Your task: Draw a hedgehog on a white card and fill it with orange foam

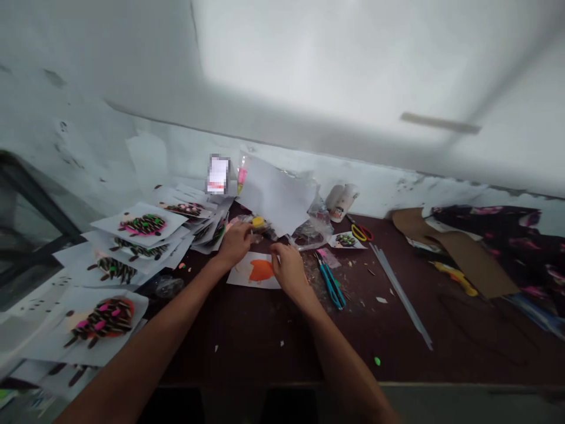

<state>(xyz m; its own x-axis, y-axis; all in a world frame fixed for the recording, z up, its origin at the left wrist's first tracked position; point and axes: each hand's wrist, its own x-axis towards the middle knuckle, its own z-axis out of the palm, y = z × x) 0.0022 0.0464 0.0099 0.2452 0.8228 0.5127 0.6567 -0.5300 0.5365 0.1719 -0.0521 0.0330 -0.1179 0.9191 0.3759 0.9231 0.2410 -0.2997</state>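
A white card (241, 277) with an orange shape (261, 270) on it lies on the dark table in front of me. My left hand (236, 241) is over the card's upper left edge, fingers bent beside a small yellow item (258, 222); what its fingertips hold is too small to tell. Over the card's right side is my right hand (289, 268), its fingers curled together near the orange shape, and anything between them is hidden. Clear crumpled plastic (315, 229) lies just beyond both hands.
Decorated hedgehog cards (145, 225) are piled at left. Teal-handled pliers (331, 282), scissors (362, 231), clear sticks (404, 300), a yellow glue gun (457, 277) and brown cardboard (477, 259) lie at right. A white roll (342, 203) stands near the wall.
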